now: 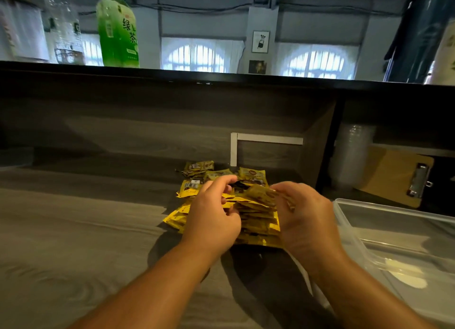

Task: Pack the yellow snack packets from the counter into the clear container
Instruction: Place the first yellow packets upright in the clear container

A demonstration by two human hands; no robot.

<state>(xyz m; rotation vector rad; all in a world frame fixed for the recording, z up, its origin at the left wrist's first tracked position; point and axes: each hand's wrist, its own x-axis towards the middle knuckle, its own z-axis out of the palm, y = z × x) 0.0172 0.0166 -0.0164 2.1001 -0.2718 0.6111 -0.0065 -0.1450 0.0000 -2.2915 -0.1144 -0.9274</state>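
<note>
A thick stack of yellow snack packets (257,218) is pressed between my two hands just above the grey counter. My left hand (211,218) grips its left side, fingers curled over the top. Against the right side sits my right hand (305,218), thumb over the top packets. More loose yellow packets (199,168) lie on the counter behind and to the left of the stack. The clear container (349,213) stands at the right, right beside my right hand, and no packets show inside it.
A raised black ledge runs across the back, carrying a green tea bottle (118,28) and a clear bottle (65,25). White tape (268,139) marks a corner behind the packets. A clipboard (396,178) and stacked plastic cups (352,153) sit in a cubby at the right.
</note>
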